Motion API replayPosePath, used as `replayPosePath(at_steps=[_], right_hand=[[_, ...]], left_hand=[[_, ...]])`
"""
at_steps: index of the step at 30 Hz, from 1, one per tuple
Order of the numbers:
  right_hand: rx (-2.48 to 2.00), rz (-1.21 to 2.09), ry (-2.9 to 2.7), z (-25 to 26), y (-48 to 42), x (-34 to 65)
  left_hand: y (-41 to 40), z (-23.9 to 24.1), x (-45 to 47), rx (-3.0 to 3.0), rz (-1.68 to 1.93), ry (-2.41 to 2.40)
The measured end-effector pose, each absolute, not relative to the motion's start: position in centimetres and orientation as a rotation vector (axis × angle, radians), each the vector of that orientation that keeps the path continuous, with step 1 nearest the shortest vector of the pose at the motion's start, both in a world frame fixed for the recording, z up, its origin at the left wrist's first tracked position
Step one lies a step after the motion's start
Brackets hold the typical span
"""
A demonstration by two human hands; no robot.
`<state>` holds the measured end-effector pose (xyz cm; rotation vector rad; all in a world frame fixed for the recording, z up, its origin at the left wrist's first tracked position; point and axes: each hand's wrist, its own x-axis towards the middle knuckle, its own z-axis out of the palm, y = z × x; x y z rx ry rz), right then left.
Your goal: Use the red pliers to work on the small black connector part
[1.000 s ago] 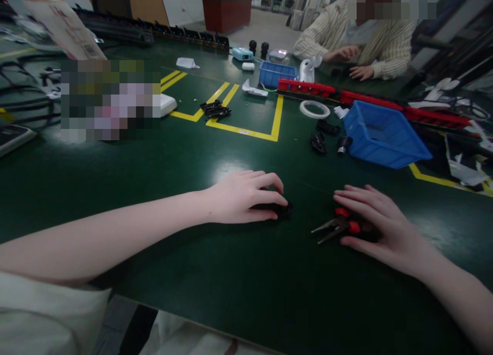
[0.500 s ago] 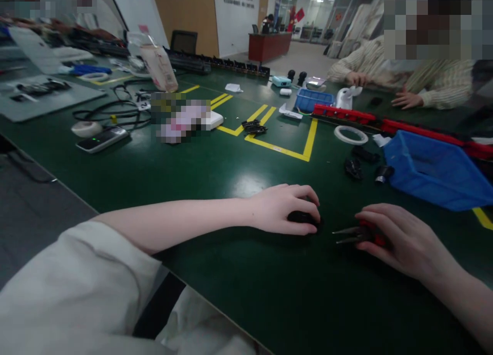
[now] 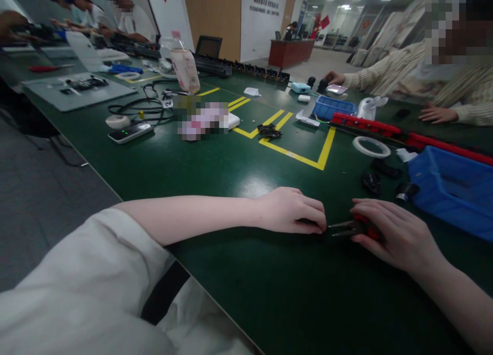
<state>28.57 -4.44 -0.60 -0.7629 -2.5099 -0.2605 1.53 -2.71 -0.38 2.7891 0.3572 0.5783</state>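
Observation:
My left hand point(image 3: 295, 211) rests low over the green table with its fingers closed round a small black part point(image 3: 307, 222), of which only a dark sliver shows. Its kind cannot be made out. Red-handled needle-nose pliers point(image 3: 356, 225) are gripped in my right hand point(image 3: 396, 231). Their jaws stand slightly apart and point left, with the tips close to my left fingertips; whether they touch the part is unclear. Beyond my right hand lie black pieces point(image 3: 371, 182) and a short black cylinder with a silver band point(image 3: 406, 191).
A blue bin point(image 3: 454, 190) stands at the right, near a roll of tape point(image 3: 372, 147) and a long red rail point(image 3: 370, 124). Several black parts point(image 3: 269, 131) lie by yellow tape markings. At left are a phone-like device point(image 3: 130, 132) and cables. A co-worker's hand point(image 3: 439, 113) rests across the table.
The view has swung left, so the table things sit further right. My left fingers have closed more over the black part, and the plier tips have come nearer to them.

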Motion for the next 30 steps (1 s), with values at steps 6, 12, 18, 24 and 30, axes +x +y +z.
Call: replayPosePath(at_steps=[6, 12, 18, 24, 30], right_hand=[[-0.769, -0.246, -2.524, -0.51, -4.26, 28.50], [-0.792, -0.162, -2.492, -0.60, -4.34, 28.61], [-0.802, -0.194, -2.489, -0.73, -4.67, 28.72], [-0.868, -0.290, -2.486, -0.60, -4.70, 28.65], [-0.884, -0.375, -2.461, -0.57, -4.67, 28.47]], left_hand=[[-2.79, 0.14, 1.56, 2.752, 0.471, 0.372], [-2.90, -0.12, 1.66, 2.790, 0.517, 0.313], [-2.41, -0.29, 1.43, 2.818, 0.538, 0.372], [-2.02, -0.15, 1.28, 2.851, 0.461, 0.506], [-2.02, -0.07, 1.31, 2.803, 0.350, 0.483]])
